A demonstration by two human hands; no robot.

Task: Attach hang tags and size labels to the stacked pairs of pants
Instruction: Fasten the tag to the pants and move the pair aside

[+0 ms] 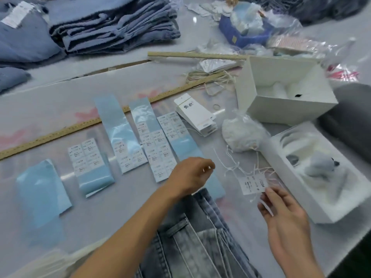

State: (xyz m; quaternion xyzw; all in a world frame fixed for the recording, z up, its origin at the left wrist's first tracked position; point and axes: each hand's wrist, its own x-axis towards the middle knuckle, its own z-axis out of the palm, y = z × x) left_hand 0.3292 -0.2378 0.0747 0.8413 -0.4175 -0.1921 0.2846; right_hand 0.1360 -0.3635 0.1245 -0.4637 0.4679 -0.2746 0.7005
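A stack of washed grey-blue denim pants (pixel 200 241) lies at the table's near edge, with white tags and strings hanging over it. My left hand (pixel 192 177) hovers above the pants' top edge, fingers curled and pinched; whether it holds anything I cannot tell. My right hand (pixel 281 213) pinches a white hang tag (pixel 254 184) with a size label on it, at its lower corner. Loose white strings (pixel 239 165) lie just beyond the tag. Several blue backing strips with size labels (pixel 158 145) lie in a row. A pile of white hang tags (pixel 195 116) sits further back.
A long wooden ruler (pixel 80 125) crosses the table. Two open white boxes (pixel 285 93) (pixel 321 173) stand at right, a plastic bag of strings (pixel 241 135) between them. Folded blue pants (pixel 112 25) are stacked at the back, with a blue tray (pixel 245 35) and plastic clutter.
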